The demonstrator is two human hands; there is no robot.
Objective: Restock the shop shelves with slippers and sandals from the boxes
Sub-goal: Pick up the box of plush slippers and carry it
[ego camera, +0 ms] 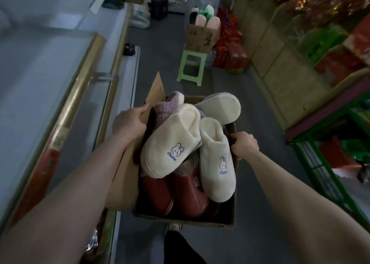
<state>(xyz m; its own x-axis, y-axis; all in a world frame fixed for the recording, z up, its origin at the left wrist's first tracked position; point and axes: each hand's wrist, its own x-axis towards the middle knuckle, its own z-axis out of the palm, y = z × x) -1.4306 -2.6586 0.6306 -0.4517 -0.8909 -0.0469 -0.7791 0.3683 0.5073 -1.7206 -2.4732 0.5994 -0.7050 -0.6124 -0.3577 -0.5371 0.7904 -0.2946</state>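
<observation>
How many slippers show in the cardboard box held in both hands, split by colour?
Cream plush slippers with bunny embroidery: 2
Lilac ribbed slippers: 2, one of them turned sole-up
Dark red smooth slippers: 2
Total: 6 visible. More may lie buried deeper in the brown cardboard box.
</observation>
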